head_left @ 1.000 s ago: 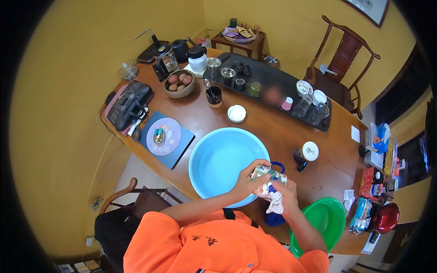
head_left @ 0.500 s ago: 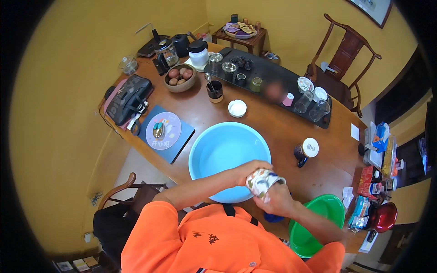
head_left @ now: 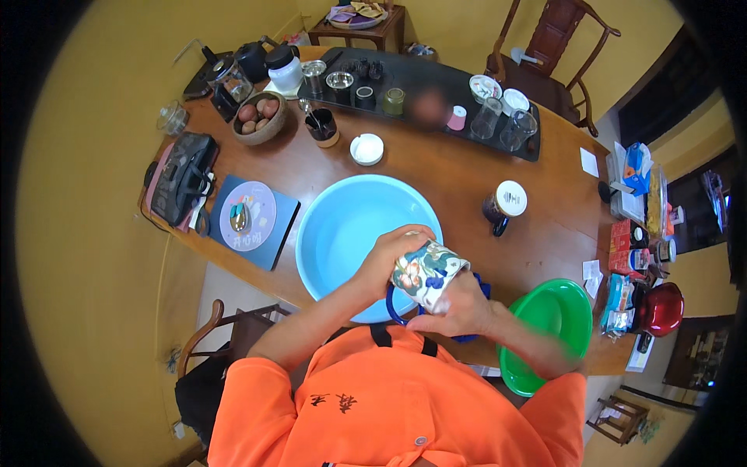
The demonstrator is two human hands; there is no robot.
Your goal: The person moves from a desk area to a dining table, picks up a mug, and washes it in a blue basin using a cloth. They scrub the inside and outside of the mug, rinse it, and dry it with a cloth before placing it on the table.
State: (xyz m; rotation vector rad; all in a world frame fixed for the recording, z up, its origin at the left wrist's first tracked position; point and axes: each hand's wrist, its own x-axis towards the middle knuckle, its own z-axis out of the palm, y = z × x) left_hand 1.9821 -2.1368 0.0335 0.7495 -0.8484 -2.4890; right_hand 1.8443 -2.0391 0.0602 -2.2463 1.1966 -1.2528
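A white mug [head_left: 428,274] with a blue, green and brown floral pattern is tilted over the near right rim of the light blue basin [head_left: 320,222]. My left hand [head_left: 391,261] is wrapped round its base end. A dark blue loop [head_left: 394,306], apparently the mug's handle, hangs below. My right hand [head_left: 459,307] is at the mug's mouth, its fingers reaching inside and hidden there, its thumb outside. Something blue [head_left: 484,286] shows behind my right hand, mostly covered. Under my right forearm is a green basin [head_left: 572,300].
Farther right stands a dark mug [head_left: 494,212] with a white lid. A white ashtray-like dish [head_left: 366,149], a dark spoon holder [head_left: 322,128] and a bowl [head_left: 268,134] of round reddish items lie beyond the basin. Behind them runs a black tea tray [head_left: 436,74] with glasses and cups.
The mug has turned, so more of its patterned side and the blue loop show. My hands have shifted slightly left and up in the picture. The whole view has tilted down.
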